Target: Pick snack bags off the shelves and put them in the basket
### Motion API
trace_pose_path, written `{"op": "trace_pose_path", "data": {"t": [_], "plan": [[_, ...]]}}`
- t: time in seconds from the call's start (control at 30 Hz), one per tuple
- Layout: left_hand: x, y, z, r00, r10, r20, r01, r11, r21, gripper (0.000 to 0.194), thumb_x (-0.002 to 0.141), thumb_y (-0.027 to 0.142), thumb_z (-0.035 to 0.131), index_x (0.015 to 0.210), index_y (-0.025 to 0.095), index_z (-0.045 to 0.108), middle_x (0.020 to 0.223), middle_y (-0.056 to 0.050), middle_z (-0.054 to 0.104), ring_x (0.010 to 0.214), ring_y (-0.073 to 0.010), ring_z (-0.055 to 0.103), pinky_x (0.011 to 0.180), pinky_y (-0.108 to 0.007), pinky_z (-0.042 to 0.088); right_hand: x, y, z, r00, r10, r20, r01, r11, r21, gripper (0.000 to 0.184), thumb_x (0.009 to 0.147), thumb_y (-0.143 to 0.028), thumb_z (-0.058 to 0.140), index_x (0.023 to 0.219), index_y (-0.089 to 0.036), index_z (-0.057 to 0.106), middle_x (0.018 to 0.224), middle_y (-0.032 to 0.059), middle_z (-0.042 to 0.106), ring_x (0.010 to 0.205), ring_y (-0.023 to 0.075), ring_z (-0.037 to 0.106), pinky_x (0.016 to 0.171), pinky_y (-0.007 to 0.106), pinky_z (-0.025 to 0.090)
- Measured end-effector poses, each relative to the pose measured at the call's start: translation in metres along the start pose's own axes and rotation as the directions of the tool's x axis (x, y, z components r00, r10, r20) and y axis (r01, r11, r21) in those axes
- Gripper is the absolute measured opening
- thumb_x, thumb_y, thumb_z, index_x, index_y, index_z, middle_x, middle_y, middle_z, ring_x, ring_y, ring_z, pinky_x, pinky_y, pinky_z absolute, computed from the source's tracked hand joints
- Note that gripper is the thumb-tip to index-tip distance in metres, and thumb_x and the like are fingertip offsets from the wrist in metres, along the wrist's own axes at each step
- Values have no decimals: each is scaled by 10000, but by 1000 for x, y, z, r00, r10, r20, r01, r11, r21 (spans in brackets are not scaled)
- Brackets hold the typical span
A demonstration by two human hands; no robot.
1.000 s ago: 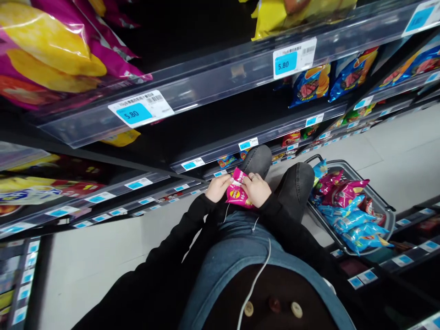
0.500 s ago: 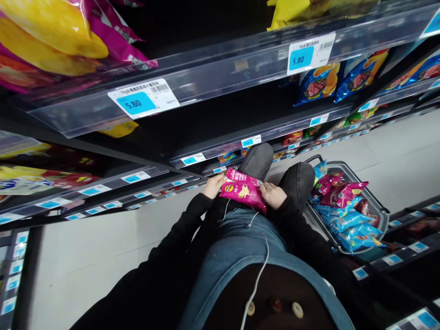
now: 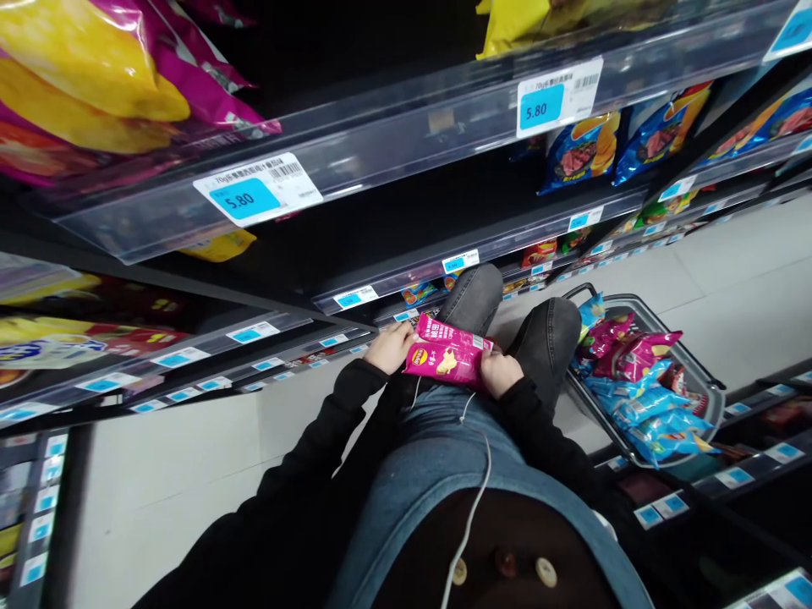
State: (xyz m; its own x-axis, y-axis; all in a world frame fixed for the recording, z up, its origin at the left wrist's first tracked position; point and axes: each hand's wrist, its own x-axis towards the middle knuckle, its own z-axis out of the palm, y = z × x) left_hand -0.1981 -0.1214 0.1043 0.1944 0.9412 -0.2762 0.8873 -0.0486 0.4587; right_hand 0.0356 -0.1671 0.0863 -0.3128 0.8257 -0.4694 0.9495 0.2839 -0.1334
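Note:
Between my hands, over my lap, is a magenta bag of potato chips (image 3: 447, 357) with its back print facing up. My left hand (image 3: 389, 345) grips its left end, fingers wrapped round the edge. On the opposite end, my right hand (image 3: 501, 372) is closed on the bag's right edge. The fingers under the bag are hidden. To the right on the floor, beside my knee, stands a grey shopping basket (image 3: 715, 385) holding several blue bags (image 3: 644, 406) and magenta bags (image 3: 634, 353).
A tall black shelf (image 3: 381, 220) with clear front rails and price tags (image 3: 257, 190) rises close in front. Larger magenta bags (image 3: 209, 76) and blue chip bags (image 3: 580, 152) stand on it. Another shelf edge (image 3: 736, 478) runs behind the basket. A white cable (image 3: 473, 524) hangs down my front.
The bag has tilted and bunched slightly between my hands, which have drawn a little toward my body. My view has shifted slightly; the basket stays in place.

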Motion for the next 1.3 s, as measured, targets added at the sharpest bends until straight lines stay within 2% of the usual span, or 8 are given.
{"op": "trace_pose_path", "data": {"t": [0.1,0.23,0.33,0.43,0.57,0.73,0.97,1.3], "plan": [[-2,37,-8,979,178,-104,-153,965,212,343,789,257,495,1111,160,559,1167,-141,548,1094,-295,477,921,-445,370,-3,-14,-3,998,-2,-69,3,1000,4,298,854,-61,317,977,-28,586,833,224,642,727,266,665,565,336,498],[6,66,13,879,425,215,-462,871,169,478,792,341,556,1250,213,503,1304,-88,504,1230,-278,399,1047,-478,263,-2,-14,1,967,-42,-250,71,992,107,294,888,-146,328,959,-68,602,881,200,637,783,244,638,651,334,487],[15,59,31,847,455,275,-503,853,140,443,843,369,511,1268,246,500,1377,-81,442,1245,-262,396,1038,-470,291,3,4,21,903,168,-395,19,904,427,249,886,-244,382,947,-120,590,921,147,626,874,210,598,786,328,460],[17,43,35,833,504,228,-538,835,120,415,873,348,471,1280,272,496,1384,-79,432,1224,-254,414,993,-443,360,7,21,50,900,393,-187,-63,542,838,224,819,-339,468,872,-142,561,872,91,618,827,178,581,771,311,460],[19,43,30,768,597,230,-629,770,103,384,882,299,456,1254,236,530,1358,-86,464,1250,-256,391,1022,-438,344,6,21,73,992,125,33,-29,-34,999,337,700,-511,548,697,-178,492,636,-23,537,584,115,505,600,253,441],[38,63,32,562,757,333,-806,592,13,306,895,265,433,1133,197,613,1205,-68,604,1237,-207,434,1081,-379,294,1,6,66,979,202,32,39,-338,941,382,628,-513,634,684,-178,459,582,-64,465,495,64,408,509,202,358],[44,73,28,448,765,462,-882,462,91,288,843,148,486,1102,136,612,1174,-93,620,1160,-193,508,1041,-301,337,-3,7,65,947,296,123,-22,-323,946,421,508,-493,718,685,-161,528,512,-57,492,434,70,406,451,212,328],[30,89,41,483,765,425,-864,337,374,262,903,125,352,934,97,611,916,-116,665,870,-187,613,714,-295,460,-12,11,65,894,435,-110,187,-140,972,202,657,-362,626,697,-187,534,617,-30,509,571,106,451,587,248,379]]}}
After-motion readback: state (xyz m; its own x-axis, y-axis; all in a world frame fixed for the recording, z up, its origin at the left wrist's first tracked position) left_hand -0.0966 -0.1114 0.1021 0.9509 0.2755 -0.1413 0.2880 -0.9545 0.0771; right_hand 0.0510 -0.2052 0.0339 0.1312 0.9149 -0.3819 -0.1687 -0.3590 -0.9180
